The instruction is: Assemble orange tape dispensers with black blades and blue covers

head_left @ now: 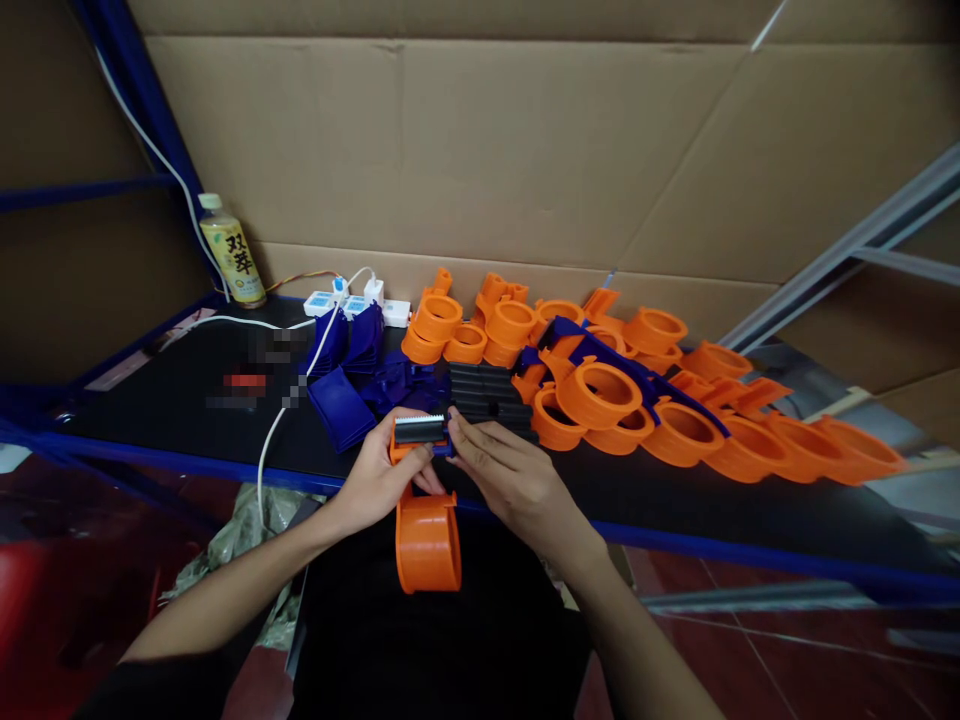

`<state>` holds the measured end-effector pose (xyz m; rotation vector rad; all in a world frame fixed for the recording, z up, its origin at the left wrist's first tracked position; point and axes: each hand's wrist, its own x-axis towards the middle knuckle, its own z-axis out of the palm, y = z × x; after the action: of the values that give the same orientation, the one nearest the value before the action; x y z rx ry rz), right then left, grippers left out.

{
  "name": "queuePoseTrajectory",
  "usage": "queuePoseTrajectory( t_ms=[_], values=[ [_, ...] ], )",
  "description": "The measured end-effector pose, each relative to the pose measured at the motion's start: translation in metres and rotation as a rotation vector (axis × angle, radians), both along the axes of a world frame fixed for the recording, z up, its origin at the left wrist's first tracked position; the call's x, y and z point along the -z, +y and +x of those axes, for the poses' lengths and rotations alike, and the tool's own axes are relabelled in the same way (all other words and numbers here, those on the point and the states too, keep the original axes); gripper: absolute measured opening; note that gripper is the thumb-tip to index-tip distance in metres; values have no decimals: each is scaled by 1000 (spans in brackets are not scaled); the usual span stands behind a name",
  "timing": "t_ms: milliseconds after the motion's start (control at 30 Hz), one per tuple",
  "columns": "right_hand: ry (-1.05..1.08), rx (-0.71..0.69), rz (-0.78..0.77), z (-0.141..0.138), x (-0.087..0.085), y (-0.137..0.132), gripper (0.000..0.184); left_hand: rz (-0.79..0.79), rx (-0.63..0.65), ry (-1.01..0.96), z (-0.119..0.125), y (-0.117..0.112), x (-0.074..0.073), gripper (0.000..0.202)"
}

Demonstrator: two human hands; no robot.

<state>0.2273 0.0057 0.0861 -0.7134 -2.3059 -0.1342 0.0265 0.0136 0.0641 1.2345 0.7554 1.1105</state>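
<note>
Above my lap, at the table's front edge, my left hand grips an orange tape dispenser by its upper end. A black roller and a white toothed blade lie across that end, and the round orange ring hangs below. The fingers of my right hand are pinched at the right end of the roller, against a small blue part mostly hidden by the fingertips. Just beyond my hands lie several black rollers side by side, with loose blue plastic pieces to their left.
Many orange dispenser bodies are heaped on the right half of the black table. Stacked blue plates lie left of centre. Behind them are a white power strip and a trailing white cable. A drink bottle stands far left.
</note>
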Motion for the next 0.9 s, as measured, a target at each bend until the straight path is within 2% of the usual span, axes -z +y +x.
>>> queuePoseTrajectory(
  t_ms=[200,400,667,900],
  values=[
    [-87,65,-9,-2,-4,-9,57,24,17,9,0,-1,-1,40],
    [-68,76,18,-5,0,-7,56,24,-14,-23,0,-3,-1,41],
    [-177,188,189,-11,1,-18,51,72,-22,-70,0,-7,2,38],
    [-203,281,245,-19,0,-26,40,85,-31,-94,1,-9,4,32]
  ],
)
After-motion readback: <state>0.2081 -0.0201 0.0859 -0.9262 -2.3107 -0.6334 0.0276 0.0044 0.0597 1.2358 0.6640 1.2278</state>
